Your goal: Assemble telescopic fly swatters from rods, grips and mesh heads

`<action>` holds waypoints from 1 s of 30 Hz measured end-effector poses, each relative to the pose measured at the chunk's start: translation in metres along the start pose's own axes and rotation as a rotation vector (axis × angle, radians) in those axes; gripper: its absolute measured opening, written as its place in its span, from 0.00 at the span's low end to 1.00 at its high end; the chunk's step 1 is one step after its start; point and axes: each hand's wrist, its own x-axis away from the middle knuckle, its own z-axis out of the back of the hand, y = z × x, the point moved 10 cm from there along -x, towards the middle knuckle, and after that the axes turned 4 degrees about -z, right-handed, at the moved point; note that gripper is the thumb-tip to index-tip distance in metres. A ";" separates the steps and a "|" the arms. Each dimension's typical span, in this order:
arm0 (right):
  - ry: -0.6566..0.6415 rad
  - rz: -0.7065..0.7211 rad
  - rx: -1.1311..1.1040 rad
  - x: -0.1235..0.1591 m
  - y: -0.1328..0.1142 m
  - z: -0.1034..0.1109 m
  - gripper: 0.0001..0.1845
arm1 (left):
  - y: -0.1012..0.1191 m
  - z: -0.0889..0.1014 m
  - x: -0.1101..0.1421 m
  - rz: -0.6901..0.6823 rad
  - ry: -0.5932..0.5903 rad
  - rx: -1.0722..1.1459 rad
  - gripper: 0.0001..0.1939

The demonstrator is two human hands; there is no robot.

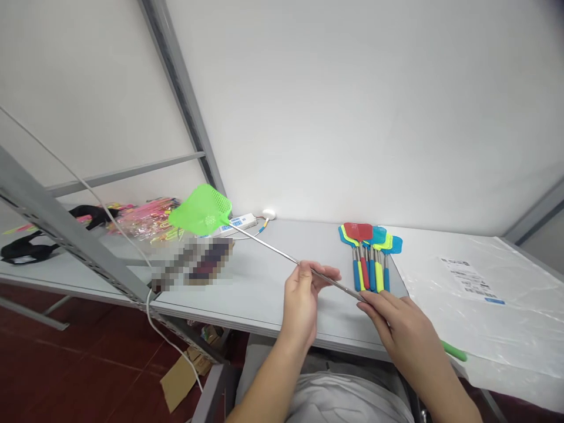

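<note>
a: what do the hands have?

b: one fly swatter (286,255), held up over the worktop (273,294). the left hand (302,302) pinches its metal shaft (264,242) between thumb and fingers, and the right hand (399,329) curls over the shaft further down, with the green handle (453,351) poking out past it

a: which way does it lie?

b: the long axis runs from the lower right up towards the far left corner of the worktop. the green mesh head (200,210) sits out beyond the left hand, so the left is the nearer hand to the head and the right the nearer to the handle

a: how firm are the grips?

b: both hands are closed on the shaft, the left looks lighter, but i can't tell how tight either is

a: what's close by?

b: a bunch of coloured swatters (370,255) lies near the back edge, just past the right hand, and a plastic sheet (484,317) with a printed label (467,281) covers the right end
</note>
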 end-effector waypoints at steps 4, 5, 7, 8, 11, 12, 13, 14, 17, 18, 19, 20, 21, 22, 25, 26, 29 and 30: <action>0.015 -0.053 -0.020 -0.004 0.010 -0.003 0.16 | 0.023 0.006 -0.025 -0.075 0.026 0.014 0.19; 0.017 -0.058 -0.017 -0.004 0.014 -0.001 0.16 | 0.029 0.007 -0.031 -0.094 0.030 0.016 0.20; 0.013 -0.064 -0.003 -0.004 0.023 0.004 0.15 | 0.040 0.009 -0.044 -0.135 0.045 0.036 0.20; 0.008 -0.069 0.001 -0.004 0.029 0.006 0.15 | 0.044 0.009 -0.051 -0.150 0.051 0.054 0.19; -0.015 -0.088 -0.004 0.001 0.048 0.012 0.14 | 0.051 0.009 -0.070 -0.174 0.051 0.124 0.16; -0.019 -0.097 -0.005 0.003 0.056 0.013 0.14 | 0.051 0.010 -0.076 -0.179 0.056 0.151 0.16; -0.021 -0.105 -0.002 0.006 0.063 0.013 0.13 | 0.052 0.012 -0.082 -0.178 0.071 0.182 0.16; -0.024 -0.108 0.006 0.009 0.071 0.013 0.13 | 0.051 0.017 -0.088 -0.170 0.098 0.216 0.16; 0.004 -0.120 0.065 0.019 0.096 0.018 0.13 | 0.048 0.036 -0.107 -0.111 0.226 0.321 0.17; 0.036 -0.120 0.095 0.023 0.102 0.022 0.14 | 0.048 0.042 -0.113 -0.099 0.262 0.352 0.18; 0.075 -0.126 0.132 0.026 0.109 0.027 0.15 | 0.048 0.045 -0.118 -0.090 0.282 0.377 0.19; 0.121 -0.135 0.175 0.029 0.114 0.034 0.16 | 0.047 0.045 -0.124 -0.081 0.277 0.392 0.19; 0.167 -0.149 0.219 0.032 0.117 0.041 0.17 | 0.046 0.042 -0.127 -0.071 0.258 0.397 0.19; 0.213 -0.173 0.263 0.034 0.120 0.048 0.18 | 0.043 0.036 -0.129 -0.063 0.229 0.391 0.19; 0.348 -0.272 0.358 0.038 0.121 0.067 0.16 | 0.027 0.012 -0.121 -0.039 0.138 0.336 0.18; 0.366 -0.272 0.345 0.036 0.117 0.069 0.14 | 0.020 0.003 -0.113 -0.027 0.109 0.311 0.17; 0.310 -0.203 0.208 0.028 0.101 0.058 0.08 | -0.007 -0.021 -0.085 0.049 -0.009 0.222 0.14; 0.289 -0.194 0.172 0.027 0.098 0.055 0.07 | -0.016 -0.027 -0.075 0.083 -0.048 0.191 0.14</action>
